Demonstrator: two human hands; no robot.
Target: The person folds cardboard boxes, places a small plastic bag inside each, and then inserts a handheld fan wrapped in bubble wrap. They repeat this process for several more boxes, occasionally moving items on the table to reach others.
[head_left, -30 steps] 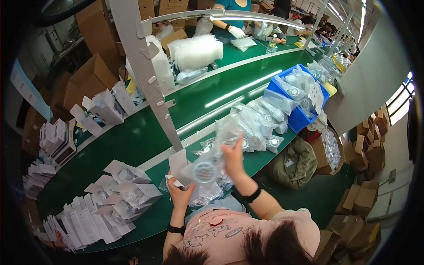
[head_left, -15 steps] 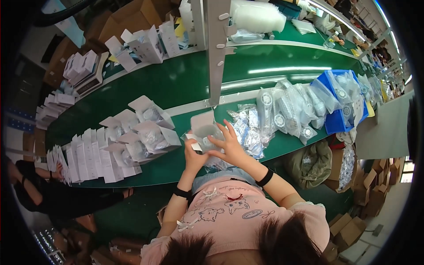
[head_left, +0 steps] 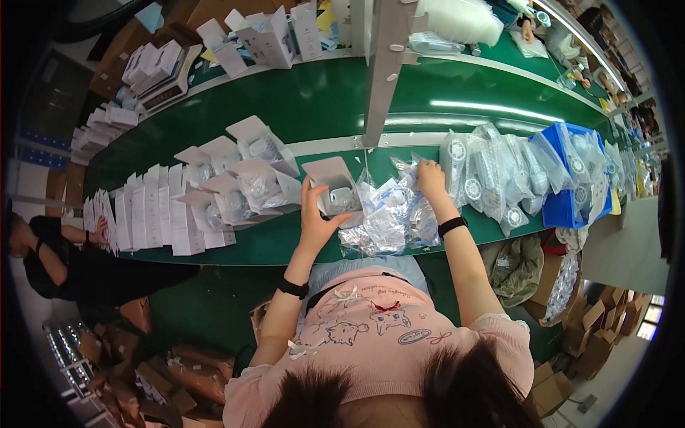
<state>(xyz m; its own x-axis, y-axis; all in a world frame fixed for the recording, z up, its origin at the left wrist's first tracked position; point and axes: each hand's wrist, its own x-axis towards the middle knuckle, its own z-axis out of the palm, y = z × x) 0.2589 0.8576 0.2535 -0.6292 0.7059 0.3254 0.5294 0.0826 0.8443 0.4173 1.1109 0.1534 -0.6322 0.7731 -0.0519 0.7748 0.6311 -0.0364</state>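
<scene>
A small open white box (head_left: pixel 332 187) is gripped by the left hand (head_left: pixel 314 217), fingers closed around its side, at the near edge of the green table (head_left: pixel 314 107); a clear-bagged part seems to sit inside it already. The right hand (head_left: pixel 430 177) is laid on the pile of clear plastic bags (head_left: pixel 391 214) just beside the box, fingers curled onto a bag; whether one is actually pinched cannot be told.

Done so far, judged from the layout: several open white boxes with bagged contents (head_left: pixel 246 178) are lined up left of the held box, flaps up, not closed. Further left, a row of flat unfolded white cartons (head_left: pixel 153 214) is stacked on edge, not yet used.

Left to do: the bag pile is large, and more bagged round parts (head_left: pixel 485 175) are leaned up on the right next to a blue bin (head_left: pixel 571 203) also full of bags. Packing is judged as early to midway; much stock is unpacked and filled boxes are unsealed.
</scene>
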